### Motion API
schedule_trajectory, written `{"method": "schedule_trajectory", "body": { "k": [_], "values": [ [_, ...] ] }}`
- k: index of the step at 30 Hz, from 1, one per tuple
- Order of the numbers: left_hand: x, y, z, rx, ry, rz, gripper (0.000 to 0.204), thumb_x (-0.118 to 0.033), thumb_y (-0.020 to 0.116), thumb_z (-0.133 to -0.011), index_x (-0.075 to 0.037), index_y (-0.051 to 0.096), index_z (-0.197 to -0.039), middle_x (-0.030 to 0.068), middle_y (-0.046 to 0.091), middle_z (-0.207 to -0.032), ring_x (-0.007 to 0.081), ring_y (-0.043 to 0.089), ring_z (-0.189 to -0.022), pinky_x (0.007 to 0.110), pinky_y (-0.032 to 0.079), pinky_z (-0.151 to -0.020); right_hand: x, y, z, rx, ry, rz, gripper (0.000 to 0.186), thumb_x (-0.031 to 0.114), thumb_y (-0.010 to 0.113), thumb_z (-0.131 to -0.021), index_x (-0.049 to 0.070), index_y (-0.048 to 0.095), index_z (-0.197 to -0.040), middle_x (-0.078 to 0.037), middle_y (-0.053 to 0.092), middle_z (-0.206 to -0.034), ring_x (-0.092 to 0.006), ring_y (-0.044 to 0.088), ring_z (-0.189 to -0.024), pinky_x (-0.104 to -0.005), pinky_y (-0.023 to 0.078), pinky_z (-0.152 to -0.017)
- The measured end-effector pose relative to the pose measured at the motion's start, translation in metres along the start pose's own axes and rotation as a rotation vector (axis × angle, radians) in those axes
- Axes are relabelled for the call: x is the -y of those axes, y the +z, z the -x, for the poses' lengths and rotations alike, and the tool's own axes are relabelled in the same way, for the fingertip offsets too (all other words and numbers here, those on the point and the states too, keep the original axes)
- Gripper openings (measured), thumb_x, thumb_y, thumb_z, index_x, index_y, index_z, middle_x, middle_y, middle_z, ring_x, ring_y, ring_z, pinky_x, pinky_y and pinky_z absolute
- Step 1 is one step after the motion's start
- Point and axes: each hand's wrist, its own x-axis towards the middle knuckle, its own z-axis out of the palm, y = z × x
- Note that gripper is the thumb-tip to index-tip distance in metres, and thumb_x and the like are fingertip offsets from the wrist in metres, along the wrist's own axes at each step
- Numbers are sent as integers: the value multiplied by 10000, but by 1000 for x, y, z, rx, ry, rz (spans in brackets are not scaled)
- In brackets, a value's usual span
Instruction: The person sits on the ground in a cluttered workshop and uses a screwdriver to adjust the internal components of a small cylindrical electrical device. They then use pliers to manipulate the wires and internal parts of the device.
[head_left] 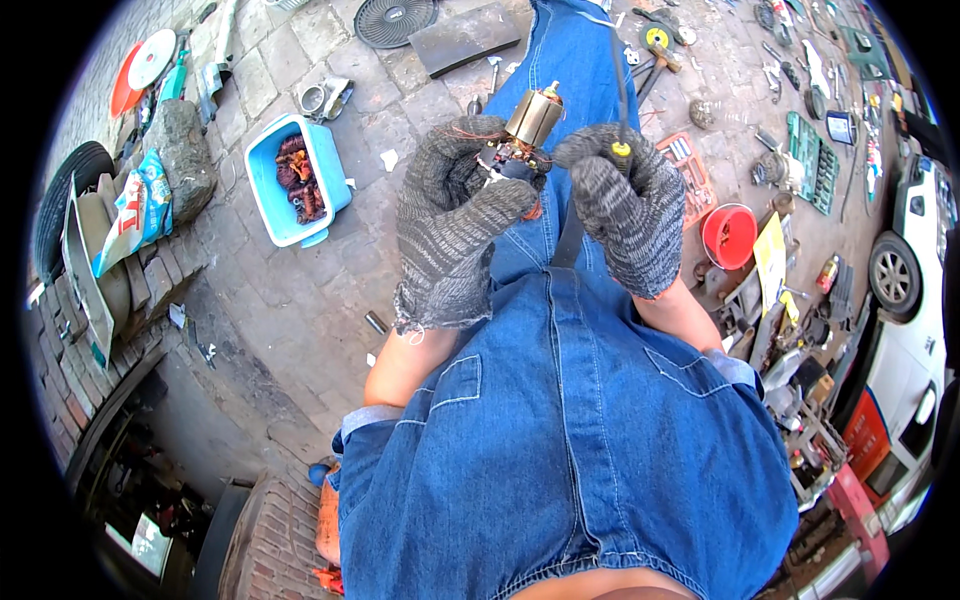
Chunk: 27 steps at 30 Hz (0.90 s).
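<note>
Both hands wear grey knitted gloves and are raised over my lap. My left hand (450, 215) is closed around a small electric motor part (535, 118), with a brass-coloured slotted cylinder pointing up and away. Fine copper wires and dark pieces show between the thumb and fingers at its lower end. Just to the right, my right hand (630, 205) is curled closed on a dark cord with a yellow end piece (621, 150). The cord runs upward past my leg; whatever lies inside the fist is hidden. The right fingertips are close to the motor part's lower end.
A light-blue plastic basin (325, 165) holding copper windings stands on the paving at left. To the right are a red bucket (729, 236), an orange tool case (688, 170), a green socket set (812, 160) and a hammer (660, 65). A white car (915, 300) is parked at far right.
</note>
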Motion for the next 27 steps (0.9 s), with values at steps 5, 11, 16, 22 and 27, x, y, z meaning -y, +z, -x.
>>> {"method": "schedule_trajectory", "body": {
  "k": [5,11,16,22,27],
  "values": [
    [2,1,3,-21,83,-159,524,-14,770,-651,-13,499,-1100,113,584,-1027,174,594,-912,290,514,-784,1,5,-3,0,-35,169,125,111,644,-802,21,604,-878,-14,600,-734,-54,533,-636,-200,450,-561],
    [7,0,5,10,135,-196,544,-8,787,-629,-34,501,-1092,84,555,-1085,156,557,-990,283,488,-839,-3,5,-4,-35,26,47,107,97,631,-793,18,603,-860,-11,585,-698,-58,527,-604,-202,439,-534],
    [13,2,6,34,177,-247,541,-2,782,-634,-35,496,-1093,74,558,-1066,145,560,-969,279,486,-835,-13,4,-4,-54,-15,-45,117,101,619,-792,9,601,-861,-22,587,-699,-72,537,-603,-215,445,-534],
    [16,3,5,20,210,-334,499,-32,779,-652,-34,515,-1076,62,562,-1042,130,565,-915,273,480,-809,-17,1,-4,-69,4,-67,131,123,612,-804,10,601,-869,-26,590,-708,-76,534,-600,-215,445,-532],
    [20,-3,1,-38,379,-531,452,-93,788,-642,-43,564,-1032,73,572,-1026,163,565,-893,298,476,-777,-18,-16,-6,-59,113,-128,152,143,610,-824,17,600,-908,-9,589,-725,-51,524,-602,-194,424,-509]
  ]
}}
